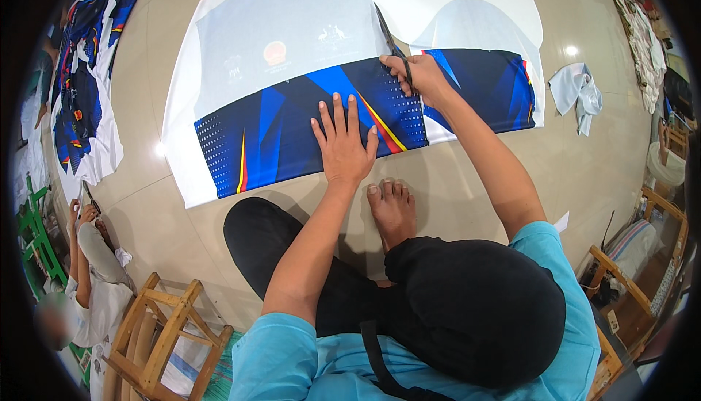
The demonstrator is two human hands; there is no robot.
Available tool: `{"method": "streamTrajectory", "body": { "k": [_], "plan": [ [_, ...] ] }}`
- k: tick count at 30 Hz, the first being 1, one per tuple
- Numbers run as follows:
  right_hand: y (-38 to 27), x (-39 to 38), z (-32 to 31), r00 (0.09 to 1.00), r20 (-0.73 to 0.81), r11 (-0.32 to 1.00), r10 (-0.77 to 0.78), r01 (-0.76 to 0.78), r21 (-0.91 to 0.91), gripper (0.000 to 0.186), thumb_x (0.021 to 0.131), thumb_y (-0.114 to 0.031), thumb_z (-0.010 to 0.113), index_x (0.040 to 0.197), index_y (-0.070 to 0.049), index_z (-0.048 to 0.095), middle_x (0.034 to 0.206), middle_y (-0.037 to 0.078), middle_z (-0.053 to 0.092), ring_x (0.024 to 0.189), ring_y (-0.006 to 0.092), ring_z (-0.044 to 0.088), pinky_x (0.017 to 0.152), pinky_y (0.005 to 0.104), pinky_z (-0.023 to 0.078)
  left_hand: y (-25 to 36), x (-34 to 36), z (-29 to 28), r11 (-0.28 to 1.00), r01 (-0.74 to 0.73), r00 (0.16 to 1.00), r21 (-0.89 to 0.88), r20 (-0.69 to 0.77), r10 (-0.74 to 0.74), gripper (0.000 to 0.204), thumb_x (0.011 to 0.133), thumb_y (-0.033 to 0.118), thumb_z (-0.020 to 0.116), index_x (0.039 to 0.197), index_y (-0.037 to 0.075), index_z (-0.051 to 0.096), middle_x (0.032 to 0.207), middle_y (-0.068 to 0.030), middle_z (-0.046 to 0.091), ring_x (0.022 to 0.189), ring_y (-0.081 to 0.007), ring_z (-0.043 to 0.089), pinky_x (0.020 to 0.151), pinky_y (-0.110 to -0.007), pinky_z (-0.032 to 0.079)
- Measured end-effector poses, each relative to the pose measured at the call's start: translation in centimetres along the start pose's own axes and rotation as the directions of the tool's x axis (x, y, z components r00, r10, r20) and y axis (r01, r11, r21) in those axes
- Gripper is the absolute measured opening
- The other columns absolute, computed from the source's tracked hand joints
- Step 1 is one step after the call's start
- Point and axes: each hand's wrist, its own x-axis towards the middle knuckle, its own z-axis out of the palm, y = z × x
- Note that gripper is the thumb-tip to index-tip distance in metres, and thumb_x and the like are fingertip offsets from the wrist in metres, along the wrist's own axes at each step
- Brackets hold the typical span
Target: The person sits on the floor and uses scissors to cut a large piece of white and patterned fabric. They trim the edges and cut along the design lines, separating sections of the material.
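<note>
My left hand [343, 145] lies flat, fingers spread, on a printed fabric piece [288, 134] in dark blue with brighter blue shapes and red and yellow streaks. My right hand [423, 79] grips a pair of dark scissors [385, 25], whose blades point away from me over the pale cloth. The fabric's near part is folded over, and its pale side [255, 36] shows faint emblems through. A second dark blue folded piece [482, 83] lies to the right, partly behind my right wrist. Both rest on a larger white sheet [182, 167] on the floor.
A light grey cloth scrap [577, 94] lies on the tiled floor to the right. At the left, another person [98, 284] sits beside more printed fabric [84, 79]. A wooden stool [164, 328] stands at the lower left, and a wooden frame [621, 277] at the right.
</note>
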Motion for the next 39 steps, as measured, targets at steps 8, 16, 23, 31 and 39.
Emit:
{"method": "streamTrajectory", "body": {
  "k": [8,16,23,31,39],
  "plan": [
    [-0.9,0.4,0.6,1.000,-0.015,1.000,-0.004,0.004,0.000,0.047,0.092,-0.041,0.093,0.088,0.000,0.071,0.069,0.001,0.060,0.051,0.0094,0.054,0.046,0.0248,0.042,-0.1,0.0,0.0,1.000,-0.003,1.000,-0.009,-0.007,0.003,0.080,0.111,0.049,0.056,0.177,0.010,0.033,0.183,-0.0224,0.027,0.170,-0.0504,0.017,0.136,-0.070,0.011],
    [-0.8,0.8,0.9,1.000,-0.008,1.000,-0.027,0.027,-0.008,0.048,0.091,-0.040,0.094,0.089,0.002,0.070,0.070,0.001,0.060,0.051,0.0078,0.054,0.045,0.0234,0.042,-0.1,0.0,0.0,1.000,-0.002,1.000,-0.012,-0.008,0.002,0.080,0.111,0.048,0.057,0.177,0.010,0.034,0.184,-0.0220,0.027,0.170,-0.0500,0.017,0.136,-0.070,0.011],
    [-0.5,1.1,1.4,0.999,-0.027,1.000,-0.017,0.017,0.017,0.048,0.090,-0.040,0.094,0.085,0.001,0.071,0.070,0.004,0.062,0.054,0.0114,0.057,0.048,0.0276,0.046,-0.1,0.0,0.0,1.000,-0.002,1.000,-0.008,0.001,0.002,0.080,0.111,0.048,0.057,0.177,0.010,0.033,0.184,-0.0220,0.026,0.170,-0.0501,0.017,0.136,-0.070,0.011],
    [-1.8,1.5,2.0,0.999,-0.052,0.999,-0.013,0.015,0.051,0.050,0.091,-0.044,0.093,0.085,0.001,0.071,0.070,0.004,0.061,0.055,0.0130,0.057,0.050,0.0293,0.046,-0.1,-0.1,0.1,1.000,-0.002,1.000,-0.010,-0.011,0.002,0.080,0.111,0.048,0.057,0.178,0.010,0.033,0.184,-0.0207,0.026,0.171,-0.0494,0.017,0.136,-0.070,0.011],
    [-2.0,1.9,2.3,0.999,-0.021,0.996,-0.043,0.044,0.079,0.050,0.091,-0.042,0.094,0.091,0.003,0.070,0.068,0.002,0.060,0.052,0.0094,0.055,0.046,0.0242,0.042,-0.1,0.0,0.2,1.000,0.007,1.000,0.003,0.012,-0.007,0.080,0.111,0.049,0.056,0.178,0.011,0.033,0.185,-0.0197,0.024,0.171,-0.0487,0.014,0.136,-0.069,0.010]
  ]
}}
